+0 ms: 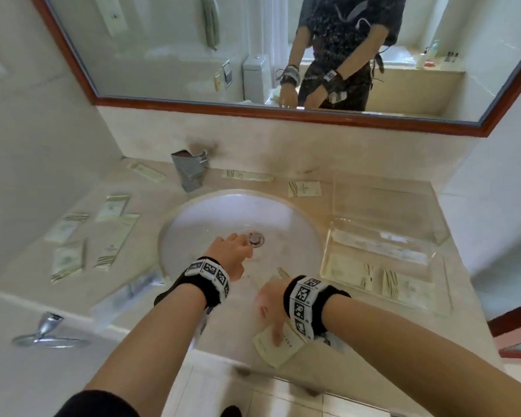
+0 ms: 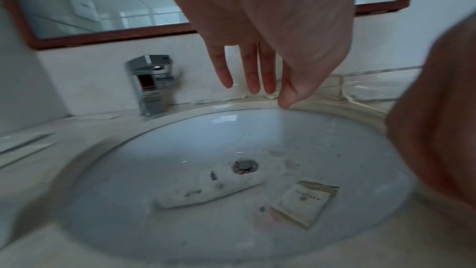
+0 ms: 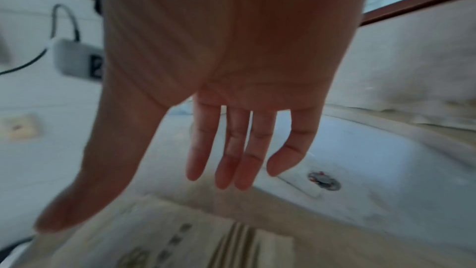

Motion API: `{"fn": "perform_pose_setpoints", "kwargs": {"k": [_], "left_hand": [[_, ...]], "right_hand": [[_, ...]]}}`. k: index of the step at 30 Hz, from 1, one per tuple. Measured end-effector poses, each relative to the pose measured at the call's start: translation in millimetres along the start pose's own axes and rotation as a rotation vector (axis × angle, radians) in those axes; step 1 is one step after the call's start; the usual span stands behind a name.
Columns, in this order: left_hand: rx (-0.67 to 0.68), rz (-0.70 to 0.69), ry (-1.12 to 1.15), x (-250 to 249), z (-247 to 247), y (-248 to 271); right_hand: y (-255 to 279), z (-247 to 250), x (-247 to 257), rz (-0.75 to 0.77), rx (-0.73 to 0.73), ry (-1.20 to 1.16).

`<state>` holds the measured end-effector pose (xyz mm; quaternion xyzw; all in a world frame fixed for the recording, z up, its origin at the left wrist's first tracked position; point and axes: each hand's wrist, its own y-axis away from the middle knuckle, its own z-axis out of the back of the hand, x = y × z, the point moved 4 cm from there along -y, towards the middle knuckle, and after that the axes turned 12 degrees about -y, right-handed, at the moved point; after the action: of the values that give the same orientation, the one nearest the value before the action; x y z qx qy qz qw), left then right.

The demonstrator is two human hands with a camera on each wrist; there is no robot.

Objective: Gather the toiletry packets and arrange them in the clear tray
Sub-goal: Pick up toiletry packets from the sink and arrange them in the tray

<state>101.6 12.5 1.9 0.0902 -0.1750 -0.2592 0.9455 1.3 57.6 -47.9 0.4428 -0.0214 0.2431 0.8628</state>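
Note:
My left hand point(image 1: 241, 251) point(image 2: 268, 93) hovers open over the white sink point(image 1: 193, 224), fingers straight and holding nothing. Below it in the basin lie a white packet point(image 2: 211, 189) and a cream striped packet point(image 2: 305, 201). My right hand point(image 1: 268, 308) point(image 3: 144, 197) is open and blurred, just above a cream packet point(image 1: 278, 344) point(image 3: 180, 237) on the counter's front edge. The clear tray point(image 1: 379, 245) stands right of the sink with several packets point(image 1: 388, 281) inside. More packets lie on the left counter point(image 1: 112, 206) and behind the sink point(image 1: 247, 175).
A chrome faucet point(image 1: 190, 170) rises behind the basin under a wood-framed mirror point(image 1: 253, 108). A clear lid-like panel point(image 1: 382, 197) stands behind the tray. A clear-wrapped item point(image 1: 127, 296) lies at the front left. A towel ring point(image 1: 45, 332) hangs below the counter.

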Motion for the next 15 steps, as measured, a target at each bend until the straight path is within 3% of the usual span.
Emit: {"fn": "perform_pose_setpoints", "kwargs": {"k": [4,7,9,15], "left_hand": [[0.081,0.105,-0.029,30,-18,25],[0.123,0.162,-0.041,47,-29,35],[0.144,0.175,-0.042,54,-35,36],[0.130,0.137,-0.061,63,-38,20]], "right_hand": [[-3,-9,27,0.103,0.088,0.184],[-6,-9,30,0.201,0.008,0.195],[-14,-6,23,0.180,-0.080,0.069],[-20,15,3,-0.023,-0.146,-0.167]]}}
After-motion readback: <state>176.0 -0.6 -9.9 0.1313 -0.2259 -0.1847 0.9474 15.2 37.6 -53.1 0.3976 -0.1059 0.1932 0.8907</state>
